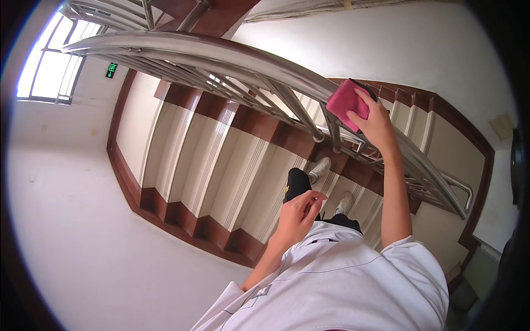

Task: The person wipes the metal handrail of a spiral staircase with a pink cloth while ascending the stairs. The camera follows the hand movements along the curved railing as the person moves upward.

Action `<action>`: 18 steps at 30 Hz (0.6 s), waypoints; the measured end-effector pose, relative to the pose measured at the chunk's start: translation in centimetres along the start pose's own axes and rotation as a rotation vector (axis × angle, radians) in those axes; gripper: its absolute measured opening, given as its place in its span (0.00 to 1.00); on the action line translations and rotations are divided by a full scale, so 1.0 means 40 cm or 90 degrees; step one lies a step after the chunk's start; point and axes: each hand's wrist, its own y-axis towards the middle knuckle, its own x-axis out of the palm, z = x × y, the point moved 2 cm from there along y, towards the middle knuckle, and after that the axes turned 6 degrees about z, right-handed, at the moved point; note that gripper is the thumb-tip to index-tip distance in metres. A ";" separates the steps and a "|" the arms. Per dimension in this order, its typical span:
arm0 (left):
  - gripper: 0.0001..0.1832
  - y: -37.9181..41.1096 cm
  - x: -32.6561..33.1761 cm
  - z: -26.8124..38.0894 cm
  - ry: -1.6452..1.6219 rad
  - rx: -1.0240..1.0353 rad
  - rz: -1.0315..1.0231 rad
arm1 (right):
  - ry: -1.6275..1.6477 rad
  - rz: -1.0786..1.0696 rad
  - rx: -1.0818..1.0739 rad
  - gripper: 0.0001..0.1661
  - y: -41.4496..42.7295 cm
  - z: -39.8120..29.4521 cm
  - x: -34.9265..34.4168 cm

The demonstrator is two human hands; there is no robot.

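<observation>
A folded pink cloth (344,104) with a dark underside lies over the metal handrail (265,58) of a staircase. My right hand (374,122) grips the cloth against the rail, thumb and fingers spread across its pink face. The part of the rail under the cloth and palm is hidden. In front of my white shirt hangs my left hand (299,215), its fingers loosely curled with no object visible in them. It is apart from the rail.
Pale stair treads (211,161) with reddish-brown borders run leftward past my feet in white shoes (320,169). Slanted metal balusters (290,101) stand under the handrail. Another flight (410,124) lies beyond it. A white wall (74,186), a window (49,58) and a green exit sign (111,70) are at left.
</observation>
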 end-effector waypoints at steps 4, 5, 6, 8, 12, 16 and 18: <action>0.08 0.004 0.004 0.015 -0.025 0.000 0.006 | 0.063 0.050 0.012 0.35 0.008 0.016 0.000; 0.08 0.005 0.004 0.014 -0.029 0.001 0.008 | 0.073 0.071 0.023 0.36 0.009 0.019 0.003; 0.08 0.007 0.006 0.007 -0.032 0.000 0.009 | 0.083 0.091 0.035 0.37 0.008 0.024 0.007; 0.08 0.015 0.006 -0.001 -0.030 -0.002 0.007 | 0.097 0.112 -0.008 0.37 0.006 0.031 0.013; 0.09 0.027 0.012 -0.018 -0.022 -0.023 -0.014 | 0.115 0.089 -0.013 0.38 -0.003 0.042 0.004; 0.09 0.042 0.019 -0.034 -0.012 -0.024 -0.029 | 0.001 0.108 -0.040 0.38 -0.030 0.032 0.000; 0.08 0.056 0.020 -0.046 0.003 -0.041 -0.048 | 0.000 0.145 -0.085 0.38 -0.040 0.029 0.000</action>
